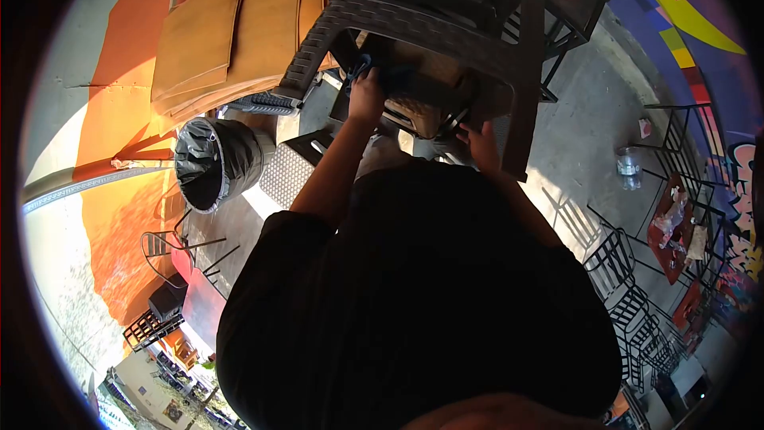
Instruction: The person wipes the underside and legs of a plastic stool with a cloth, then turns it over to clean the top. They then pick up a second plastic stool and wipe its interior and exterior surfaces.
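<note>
Directly ahead stands a dark brown woven-pattern plastic chair (pixel 382 12), its frame arching over both hands. My left hand (pixel 367 97) is closed on a dark blue cloth (pixel 360 65) beneath the chair's frame. Low under the same frame, my right hand (pixel 480 143) has its fingers apart beside a tan woven-pattern piece (pixel 422 118). Nothing shows in that hand. Shadow hides much of the space between the hands.
Tan panels (pixel 231 32) lean at the upper left, above a bin with a black liner (pixel 208 163). Metal-framed chairs (pixel 625 287) and a red table (pixel 664 251) with litter stand at the right. A clear container (pixel 629 163) is on the floor.
</note>
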### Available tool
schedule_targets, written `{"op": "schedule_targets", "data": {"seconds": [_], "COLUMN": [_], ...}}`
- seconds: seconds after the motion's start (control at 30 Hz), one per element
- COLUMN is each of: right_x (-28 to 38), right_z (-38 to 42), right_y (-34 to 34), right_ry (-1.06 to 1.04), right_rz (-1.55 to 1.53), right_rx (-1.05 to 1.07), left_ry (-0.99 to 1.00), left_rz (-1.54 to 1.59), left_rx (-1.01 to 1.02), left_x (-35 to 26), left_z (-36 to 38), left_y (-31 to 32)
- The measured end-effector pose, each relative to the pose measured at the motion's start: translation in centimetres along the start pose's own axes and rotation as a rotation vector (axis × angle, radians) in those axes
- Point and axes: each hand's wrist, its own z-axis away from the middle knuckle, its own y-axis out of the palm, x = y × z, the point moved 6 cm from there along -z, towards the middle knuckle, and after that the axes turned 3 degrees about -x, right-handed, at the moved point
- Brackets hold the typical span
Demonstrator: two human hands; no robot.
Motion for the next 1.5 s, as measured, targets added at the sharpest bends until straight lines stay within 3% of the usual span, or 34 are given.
{"op": "schedule_targets", "data": {"seconds": [0.07,0.2,0.33,0.5,0.63,0.73,0.8,0.83,0.9,0.93,1.0,1.03,1.1,1.2,1.23,1.33,1.37,1.47,1.5], "right_x": [4.4,2.4,2.8,4.4,5.1,6.8,7.2,6.5,6.1,6.6,6.8,6.5,6.6,9.8,10.1,10.5,10.6,11.9,12.2], "right_z": [2.3,1.0,1.6,2.4,3.3,3.6,3.5,2.8,1.3,0.6,0.2,0.2,0.4,1.7,1.2,1.8,1.4,2.3,2.8], "right_y": [4.0,0.6,0.6,1.9,1.9,3.7,4.2,3.6,2.6,2.3,2.7,3.1,3.1,4.9,4.7,4.6,4.6,6.8,7.9], "right_ry": [0.013,-0.058,-0.102,-0.136,-0.127,-0.181,-0.102,-0.004,0.057,0.023,-0.023,-0.033,-0.09,-0.326,-0.469,-0.664,-0.615,-0.466,-0.42], "right_rz": [0.327,0.107,0.199,0.379,0.221,-0.037,-0.21,-0.272,-0.046,0.242,0.268,0.005,0.014,0.876,1.19,1.462,1.454,1.296,1.222], "right_rx": [-0.153,0.079,0.132,0.159,0.215,0.446,0.437,0.328,0.158,0.095,0.127,0.22,0.21,0.008,0.004,-0.077,-0.131,-0.246,-0.275], "left_ry": [0.031,-0.077,-0.138,-0.065,0.1,0.155,0.109,0.087,0.095,0.096,0.128,0.142,0.083,-0.118,-0.168,-0.53,-0.478,-0.282,-0.323], "left_rz": [0.018,0.127,0.279,0.384,0.402,0.317,0.365,0.388,0.392,0.392,0.309,0.264,0.103,0.1,0.079,0.518,0.57,0.373,0.403], "left_rx": [-0.061,-0.006,0.052,-0.004,-0.141,-0.098,-0.008,0.035,-0.006,-0.027,-0.138,-0.192,-0.292,-0.454,-0.42,0.039,0.194,0.27,0.368], "left_x": [-0.3,-2.6,-3.0,-4.1,-8.0,-8.6,-8.2,-8.0,-8.3,-8.5,-7.0,-5.8,-2.5,0.8,2.3,5.9,6.0,10.4,8.2], "left_z": [0.8,3.3,5.1,4.3,1.5,-0.6,-0.7,-0.6,0.1,0.7,2.3,2.9,4.5,5.4,5.1,4.7,4.3,4.5,4.4], "left_y": [-0.1,-1.5,-2.1,-1.7,-3.4,-1.9,-0.5,0.0,-1.3,-2.2,-4.2,-5.1,-6.7,-9.7,-9.6,-6.6,-6.2,-2.2,-3.6]}}
